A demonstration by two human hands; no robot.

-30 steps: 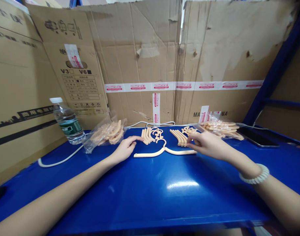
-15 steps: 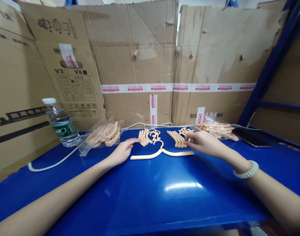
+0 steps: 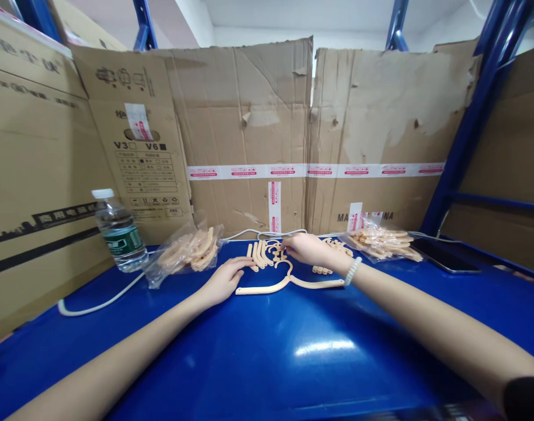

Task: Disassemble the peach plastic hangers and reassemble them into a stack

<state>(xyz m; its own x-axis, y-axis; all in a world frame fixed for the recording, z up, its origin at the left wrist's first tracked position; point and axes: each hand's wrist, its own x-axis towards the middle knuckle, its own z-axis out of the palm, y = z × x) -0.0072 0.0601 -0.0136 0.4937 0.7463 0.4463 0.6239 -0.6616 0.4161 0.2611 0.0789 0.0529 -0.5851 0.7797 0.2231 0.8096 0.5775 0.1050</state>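
Note:
A hanger (image 3: pixel 290 282) laid out in parts, with two curved arms and a hook between them, lies flat on the blue tabletop (image 3: pixel 267 356). Behind it on the left is a row of loose hanger arms (image 3: pixel 262 252), next to several small hanger hooks (image 3: pixel 276 250). My left hand (image 3: pixel 223 282) has its fingers stretched forward, the tips touching the leftmost arms. Over the hooks reaches my right hand (image 3: pixel 311 250), fingers curled together; what they pinch, if anything, is hidden. It covers most of the right row of hanger arms (image 3: pixel 322 270). More hooks (image 3: pixel 338 248) show behind its wrist.
Plastic bags of hanger parts lie at the left (image 3: pixel 190 251) and right (image 3: pixel 383 241). A water bottle (image 3: pixel 120 234) stands back left. A phone (image 3: pixel 442 256) lies back right. A white cable (image 3: pixel 96 304) loops left. Cardboard (image 3: pixel 249 140) and a blue post (image 3: pixel 464 134) border the table.
My right hand has moved left, from the right row of hanger arms to the hooks in the middle. My left hand stays by the left row. The view has tilted up.

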